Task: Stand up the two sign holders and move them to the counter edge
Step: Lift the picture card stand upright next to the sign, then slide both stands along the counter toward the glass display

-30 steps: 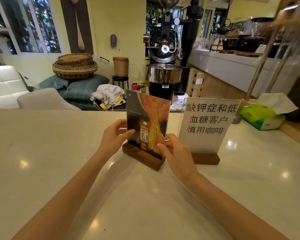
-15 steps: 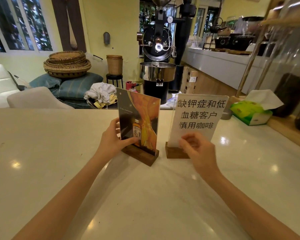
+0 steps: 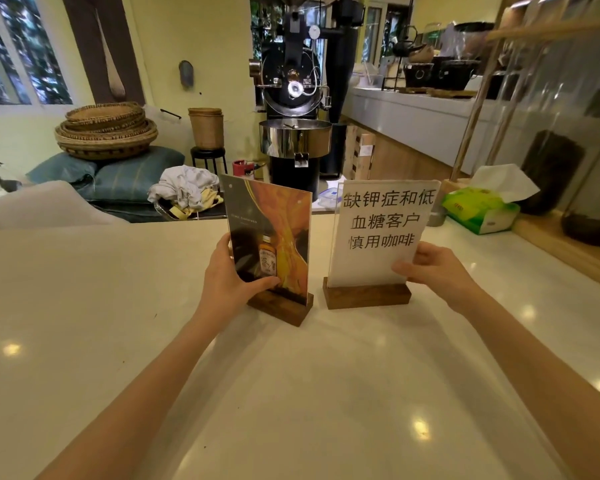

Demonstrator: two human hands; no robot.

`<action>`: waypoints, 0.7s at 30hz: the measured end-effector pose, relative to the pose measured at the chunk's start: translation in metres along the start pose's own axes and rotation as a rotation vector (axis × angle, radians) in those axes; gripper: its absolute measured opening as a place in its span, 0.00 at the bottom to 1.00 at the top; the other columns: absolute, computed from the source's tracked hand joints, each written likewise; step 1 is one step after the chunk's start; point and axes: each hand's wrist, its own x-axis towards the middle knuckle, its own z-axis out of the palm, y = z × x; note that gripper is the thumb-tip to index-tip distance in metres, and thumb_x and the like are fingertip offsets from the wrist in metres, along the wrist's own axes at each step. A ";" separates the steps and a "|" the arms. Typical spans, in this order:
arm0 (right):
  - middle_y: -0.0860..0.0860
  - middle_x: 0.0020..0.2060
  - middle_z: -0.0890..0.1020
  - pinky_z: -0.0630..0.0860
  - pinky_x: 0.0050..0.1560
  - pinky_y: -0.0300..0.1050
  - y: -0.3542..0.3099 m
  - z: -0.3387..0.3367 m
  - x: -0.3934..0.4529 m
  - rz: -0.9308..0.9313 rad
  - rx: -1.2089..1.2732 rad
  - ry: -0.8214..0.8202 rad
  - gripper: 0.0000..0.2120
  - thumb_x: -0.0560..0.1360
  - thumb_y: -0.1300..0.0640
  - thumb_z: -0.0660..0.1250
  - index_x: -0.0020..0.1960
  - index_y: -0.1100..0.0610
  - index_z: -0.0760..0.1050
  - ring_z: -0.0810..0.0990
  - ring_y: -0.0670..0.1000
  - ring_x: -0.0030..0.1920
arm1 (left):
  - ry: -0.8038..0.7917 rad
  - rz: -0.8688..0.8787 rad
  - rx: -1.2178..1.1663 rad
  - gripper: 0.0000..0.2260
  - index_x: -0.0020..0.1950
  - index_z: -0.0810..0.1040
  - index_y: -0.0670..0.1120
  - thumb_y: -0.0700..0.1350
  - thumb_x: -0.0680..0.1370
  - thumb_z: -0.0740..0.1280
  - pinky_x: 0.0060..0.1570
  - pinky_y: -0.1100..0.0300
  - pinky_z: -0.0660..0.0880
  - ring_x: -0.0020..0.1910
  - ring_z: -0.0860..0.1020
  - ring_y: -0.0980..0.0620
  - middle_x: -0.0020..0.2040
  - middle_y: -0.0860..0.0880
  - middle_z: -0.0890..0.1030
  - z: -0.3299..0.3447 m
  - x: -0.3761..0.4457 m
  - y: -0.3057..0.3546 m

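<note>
Two sign holders stand upright side by side on the pale counter (image 3: pixel 84 323), each on a dark wooden base. The left sign holder (image 3: pixel 274 233) shows an orange picture with a bottle, and my left hand (image 3: pixel 229 275) grips its lower left edge, thumb across the front. The right sign holder (image 3: pixel 381 220) carries a white sheet with black Chinese characters. My right hand (image 3: pixel 437 268) pinches its lower right corner. Their bases stand a small gap apart, some way short of the counter's far edge.
A green tissue pack (image 3: pixel 482 209) lies at the right, by a wooden ledge (image 3: pixel 575 251) and glass screen. Beyond the far edge stand a black coffee roaster (image 3: pixel 295 98), stacked woven baskets (image 3: pixel 106 131) on cushions, and a heap of cloth (image 3: pixel 184 188).
My right hand left the picture sign and took the white sign's lower right corner. The white sign now stands closer beside the picture sign, which my left hand keeps holding.
</note>
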 end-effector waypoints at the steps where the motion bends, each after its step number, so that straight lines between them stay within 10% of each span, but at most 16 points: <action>1: 0.49 0.52 0.77 0.75 0.46 0.40 -0.001 -0.002 0.001 -0.015 -0.007 -0.013 0.22 0.70 0.65 0.68 0.63 0.55 0.71 0.75 0.52 0.52 | 0.001 0.008 0.003 0.42 0.69 0.58 0.47 0.47 0.61 0.77 0.63 0.51 0.70 0.65 0.70 0.46 0.68 0.45 0.70 0.001 0.001 0.000; 21: 0.52 0.54 0.81 0.79 0.49 0.46 0.033 -0.128 -0.002 -0.014 -0.209 0.206 0.20 0.67 0.66 0.71 0.58 0.57 0.76 0.79 0.50 0.48 | -0.150 0.129 -0.035 0.39 0.67 0.61 0.45 0.46 0.62 0.77 0.63 0.47 0.72 0.64 0.72 0.44 0.66 0.43 0.72 0.137 0.050 0.066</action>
